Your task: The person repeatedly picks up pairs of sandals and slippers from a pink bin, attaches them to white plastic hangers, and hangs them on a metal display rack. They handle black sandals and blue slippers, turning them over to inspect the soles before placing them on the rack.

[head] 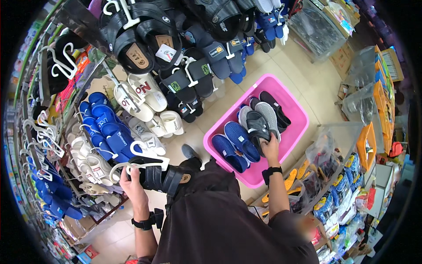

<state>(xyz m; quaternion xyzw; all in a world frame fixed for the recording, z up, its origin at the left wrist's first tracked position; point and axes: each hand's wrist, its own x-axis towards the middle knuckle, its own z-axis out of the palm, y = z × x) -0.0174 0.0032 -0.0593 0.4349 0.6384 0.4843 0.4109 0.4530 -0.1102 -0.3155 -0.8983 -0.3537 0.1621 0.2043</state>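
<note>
My left hand (132,184) grips a white plastic shoe hanger (150,162), from which a pair of black strapped sandals (161,180) hangs close to my body. Over a pink plastic tub (298,132), my right hand (271,149) has its fingers on the heel end of a black slide sandal (256,123). That sandal lies across a pair of grey perforated slip-on shoes (271,115). Blue perforated slip-ons (242,140) sit beside them in the tub, and black slip-on shoes (277,107) lie along its far side.
Hanging slippers crowd the left: large black sandals (135,39), white slides (146,92) and blue slides (110,128). Empty white hangers (44,132) hang at the far left. Shelves with clear dividers (343,142) and bagged goods (339,188) stand right. Tiled floor (273,64) surrounds the tub.
</note>
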